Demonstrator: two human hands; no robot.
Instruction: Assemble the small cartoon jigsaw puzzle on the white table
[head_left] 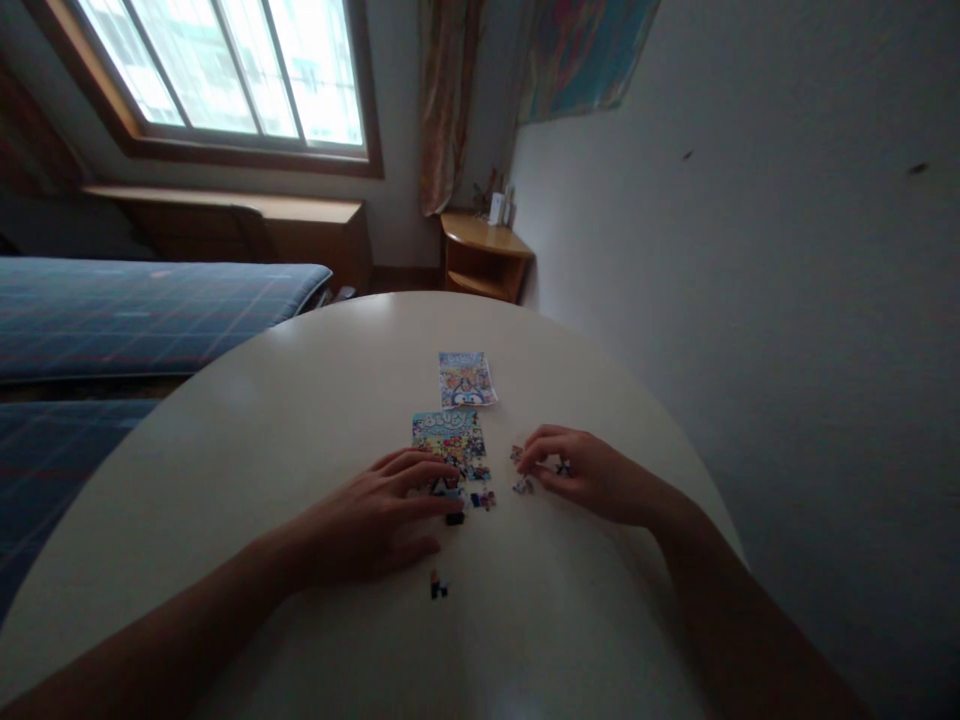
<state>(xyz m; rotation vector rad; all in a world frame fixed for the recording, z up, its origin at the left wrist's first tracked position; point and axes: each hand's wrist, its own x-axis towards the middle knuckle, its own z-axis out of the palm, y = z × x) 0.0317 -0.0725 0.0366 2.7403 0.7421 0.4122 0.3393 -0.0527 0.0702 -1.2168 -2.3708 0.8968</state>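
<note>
A small, partly assembled colourful jigsaw puzzle (450, 440) lies on a round white table (300, 420). My left hand (375, 515) rests flat on the table with its fingers stretched out, the fingertips touching the puzzle's lower edge. To the right, my right hand (577, 470) has its fingers curled in a pinch over loose puzzle pieces (523, 486); what it grips is too small to make out. A single loose piece (439, 585) lies below my left hand. Just beyond the puzzle sits a small colourful picture card (466, 380).
A bed with a blue plaid cover (135, 310) stands left of the table. A white wall (750, 280) runs close along the right. A wooden corner shelf (484, 255) and a window (225, 70) are at the back.
</note>
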